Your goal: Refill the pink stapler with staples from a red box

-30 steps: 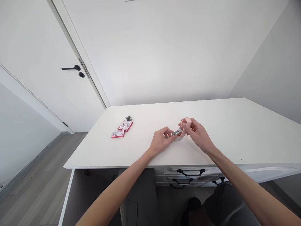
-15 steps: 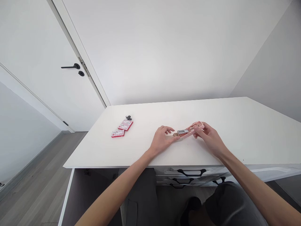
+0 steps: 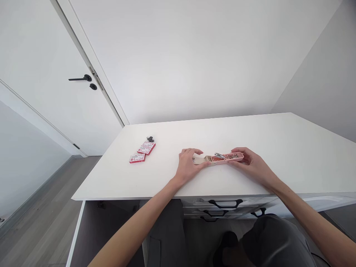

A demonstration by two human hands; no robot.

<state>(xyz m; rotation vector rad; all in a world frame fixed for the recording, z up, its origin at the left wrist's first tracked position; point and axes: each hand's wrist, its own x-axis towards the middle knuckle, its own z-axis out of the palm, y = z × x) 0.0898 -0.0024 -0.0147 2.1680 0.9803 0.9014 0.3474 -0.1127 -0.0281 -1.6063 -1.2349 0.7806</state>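
Observation:
A pink and cream stapler (image 3: 217,162) lies spread wide open on the white tabletop, its inside facing up. A silver metal part (image 3: 219,155) sticks up at a slant from its middle. My left hand (image 3: 185,165) grips the cream end, thumb along the near side and fingers curved over the far side. Around the pink end, my right hand (image 3: 253,165) closes with its thumb on the near side and fingers on the far side. Small details inside the pink half are too fine to make out.
Red and white small boxes (image 3: 146,147) lie at the left of the tabletop (image 3: 167,181), beside a small black object (image 3: 150,139). Below the front edge are drawers with black handles (image 3: 226,203) and an open compartment at left. A wall stands behind.
The stapler's pink half has come down flatter and turned level with the table edge. Its metal part now tilts up. My right hand has shifted right and lower along the pink end.

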